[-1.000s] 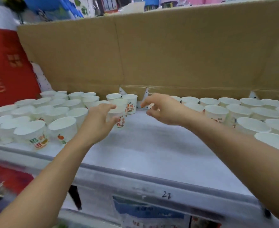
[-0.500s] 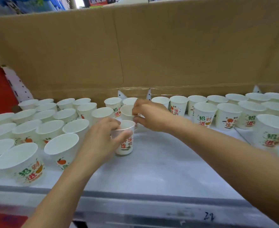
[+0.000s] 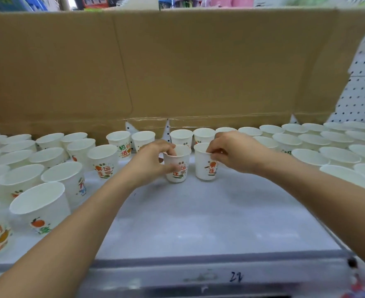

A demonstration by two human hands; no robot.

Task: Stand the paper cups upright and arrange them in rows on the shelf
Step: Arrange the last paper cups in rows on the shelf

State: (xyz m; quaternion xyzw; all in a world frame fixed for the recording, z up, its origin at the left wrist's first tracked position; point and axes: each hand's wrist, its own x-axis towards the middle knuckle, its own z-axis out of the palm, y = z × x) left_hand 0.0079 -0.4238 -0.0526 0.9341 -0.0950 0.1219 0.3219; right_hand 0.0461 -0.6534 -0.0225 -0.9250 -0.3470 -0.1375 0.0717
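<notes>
Two white paper cups with orange and green print stand upright side by side in the middle of the white shelf (image 3: 198,222). My left hand (image 3: 153,162) grips the left cup (image 3: 178,168), thumb on its front wall and fingers over its rim. My right hand (image 3: 235,153) pinches the rim of the right cup (image 3: 205,168). Rows of upright cups fill the shelf's left side (image 3: 65,181) and right side (image 3: 319,145), and a back row (image 3: 181,136) runs behind my hands.
A tall brown cardboard sheet (image 3: 177,67) stands along the back of the shelf. White pegboard (image 3: 362,89) shows at the right. The shelf's grey front rail (image 3: 198,274) carries a handwritten number.
My left hand has carried its cup back and to the right. My right hand now holds a cup beside it. The camera has come closer.
</notes>
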